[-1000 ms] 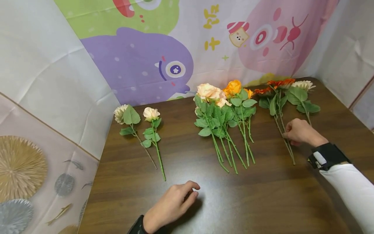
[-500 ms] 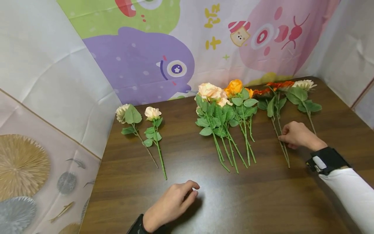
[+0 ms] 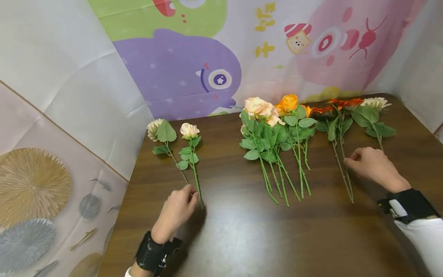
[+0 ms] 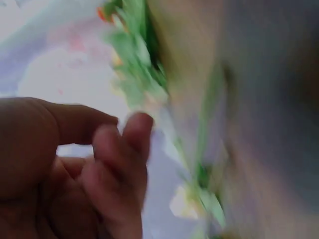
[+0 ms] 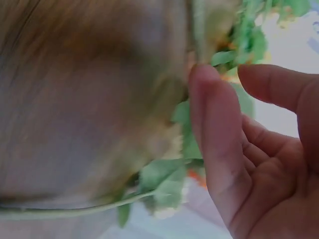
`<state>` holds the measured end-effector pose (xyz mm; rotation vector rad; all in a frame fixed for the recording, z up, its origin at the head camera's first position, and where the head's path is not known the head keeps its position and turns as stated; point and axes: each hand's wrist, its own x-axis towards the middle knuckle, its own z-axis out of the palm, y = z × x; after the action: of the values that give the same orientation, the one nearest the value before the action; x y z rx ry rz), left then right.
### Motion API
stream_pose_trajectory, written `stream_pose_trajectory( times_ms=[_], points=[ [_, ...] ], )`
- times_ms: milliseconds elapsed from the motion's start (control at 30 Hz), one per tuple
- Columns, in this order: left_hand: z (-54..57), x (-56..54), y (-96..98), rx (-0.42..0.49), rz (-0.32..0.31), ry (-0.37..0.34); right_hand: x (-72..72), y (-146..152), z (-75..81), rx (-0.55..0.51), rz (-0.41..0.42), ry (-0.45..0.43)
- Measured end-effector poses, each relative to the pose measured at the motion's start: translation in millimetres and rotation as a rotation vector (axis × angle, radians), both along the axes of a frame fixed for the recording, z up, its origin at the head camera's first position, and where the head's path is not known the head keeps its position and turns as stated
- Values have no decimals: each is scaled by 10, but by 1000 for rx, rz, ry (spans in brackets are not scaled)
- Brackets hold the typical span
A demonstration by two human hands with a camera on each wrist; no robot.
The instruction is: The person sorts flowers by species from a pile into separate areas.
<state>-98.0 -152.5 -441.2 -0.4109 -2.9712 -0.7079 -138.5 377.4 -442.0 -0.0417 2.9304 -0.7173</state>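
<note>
In the head view, my left hand (image 3: 175, 211) is over the lower stems of two flowers at the left, a cream rose (image 3: 189, 130) and a pale, many-petalled flower (image 3: 154, 130). The left wrist view shows its fingers (image 4: 119, 174) loosely bent with nothing between them. My right hand (image 3: 375, 167) hovers just beside the stems of the orange-red flowers (image 3: 346, 104). Thumb and forefinger stand apart in the right wrist view, with a stem (image 5: 198, 30) beyond the fingertip. A white flower (image 3: 376, 103) lies behind that hand, its lower stem hidden.
Several peach roses (image 3: 259, 107) and orange roses (image 3: 288, 104) lie in a leafy bunch at the middle back of the brown table (image 3: 242, 242). Behind them hangs a cartoon-printed cloth (image 3: 194, 77). Pale cloth (image 3: 69, 77) covers the left side.
My left hand has moved forward and left to the cream rose's stem. The right hand shifted the orange-red flowers' stems slightly left, then let go of them. The head view has turned a little left.
</note>
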Motion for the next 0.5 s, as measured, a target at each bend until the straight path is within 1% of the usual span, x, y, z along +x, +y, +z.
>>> stream_pose_trajectory(
  times_ms=[33, 100, 167, 200, 267, 333, 400, 500],
  points=[
    [-2, -92, -60, -18, 48, -31, 52, -14, 23, 5, -6, 29],
    [-16, -278, -175, -44, 125, -99, 145, -81, 70, 7, -12, 89],
    [-53, -461, -267, -73, 174, -144, 221, -185, 110, -1, -11, 143],
    [-74, -546, -300, -82, 188, -165, 252, -245, 124, -8, -6, 166],
    [-115, -691, -343, -98, 193, -205, 309, -374, 148, -14, 12, 212],
    [-152, -803, -368, -116, 177, -219, 359, -491, 163, -25, 38, 243],
    [-172, -876, -385, -113, 158, -238, 404, -596, 171, -41, 68, 256],
    [-180, -924, -421, -86, 143, -264, 461, -712, 184, -63, 91, 248]
  ],
)
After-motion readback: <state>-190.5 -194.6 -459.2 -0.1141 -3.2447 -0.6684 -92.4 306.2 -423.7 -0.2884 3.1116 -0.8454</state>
